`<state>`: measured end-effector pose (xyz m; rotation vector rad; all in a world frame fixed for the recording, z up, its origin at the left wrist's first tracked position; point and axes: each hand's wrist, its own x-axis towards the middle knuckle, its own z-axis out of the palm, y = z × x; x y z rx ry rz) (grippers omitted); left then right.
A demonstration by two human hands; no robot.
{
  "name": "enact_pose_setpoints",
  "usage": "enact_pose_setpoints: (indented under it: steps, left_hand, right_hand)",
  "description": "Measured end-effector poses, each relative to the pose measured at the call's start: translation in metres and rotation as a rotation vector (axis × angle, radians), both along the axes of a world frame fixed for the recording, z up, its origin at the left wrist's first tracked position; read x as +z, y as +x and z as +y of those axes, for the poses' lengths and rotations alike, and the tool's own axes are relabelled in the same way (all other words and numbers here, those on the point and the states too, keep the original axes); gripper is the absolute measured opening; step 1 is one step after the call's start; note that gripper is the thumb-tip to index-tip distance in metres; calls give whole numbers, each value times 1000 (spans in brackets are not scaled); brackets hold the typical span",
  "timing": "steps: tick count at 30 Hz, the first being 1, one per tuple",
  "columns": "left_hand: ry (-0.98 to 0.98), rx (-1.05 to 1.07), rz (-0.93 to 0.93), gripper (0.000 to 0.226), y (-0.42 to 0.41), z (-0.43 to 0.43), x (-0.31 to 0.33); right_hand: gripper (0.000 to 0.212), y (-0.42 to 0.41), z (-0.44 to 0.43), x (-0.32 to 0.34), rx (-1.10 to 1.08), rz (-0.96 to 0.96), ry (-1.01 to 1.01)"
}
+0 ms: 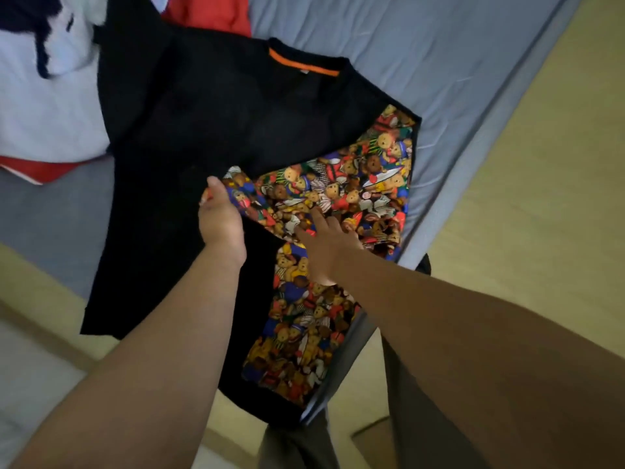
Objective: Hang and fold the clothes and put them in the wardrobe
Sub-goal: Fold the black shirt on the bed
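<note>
The black shirt [203,130] lies spread on the bed [422,62]. The left hand [220,221] grips the end of its bear-print sleeve [355,184], and the right hand [326,247] presses straight fingers on that sleeve. White clothes [44,113] lie beside it

No legible text or labels anywhere

Shirt [203,130] flat on bed [439,62]; clothes pile [50,113] behind-left; sleeve [355,184] folded across shirt's right half.
</note>
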<state>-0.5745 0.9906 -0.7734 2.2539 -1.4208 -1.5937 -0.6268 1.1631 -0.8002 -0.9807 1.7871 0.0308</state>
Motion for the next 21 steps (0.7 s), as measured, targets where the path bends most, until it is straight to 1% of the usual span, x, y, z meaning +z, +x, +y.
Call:
enact_pose_setpoints:
  steps: [2,4,6,8,9,10,12,14,15,16,17,18,19,20,21]
  left_hand:
    - [28,-11,1,94,5,-4,3]
    - [63,6,-3,101,5,-13,5]
    - [137,-3,4,95,4,-24,5]
    - [183,-59,-12,82,4,-36,2]
    - [172,-90,-17,74,4,-40,0]
    - [129,-123,-19,68,4,-43,-3]
    - [-13,-195,-13,68,8,-46,-4]
    - [-83,-207,82,71,14,-51,-1]
    - [-48,-146,176,74,18,-55,2]
    - [23,-35,288,81,25,-61,4]
    - [102,104,397,90,34,-67,6]
    - [151,239,474,94,44,-71,7]
    - [161,355,498,91,54,-75,7]
    - [149,451,460,83,63,-78,6]
    - [126,506,375,71,71,-80,4]
  right_hand:
    - [99,8,1,-3,9,46,12]
    - [102,17,2,-7,20,115,12]
    - [101,23,2,-10,12,180,12]
    - [96,27,1,-11,24,233,6]
    - [93,29,0,-11,38,269,-8]
    - [88,31,-2,-11,57,305,-30]
    - [80,35,-4,-13,89,323,-54]
    - [84,38,-8,-13,33,270,-27]
    - [89,38,-12,-13,-19,247,-12]
    - [93,39,-15,-13,-69,237,-15]
    - [96,40,-18,-12,-108,240,-37]
    - [96,41,-21,-12,-128,245,-67]
    - [96,43,-24,-12,-125,248,-92]
    - [96,43,-27,-12,-102,249,-102]
    - [97,44,-29,-13,-66,253,-98]
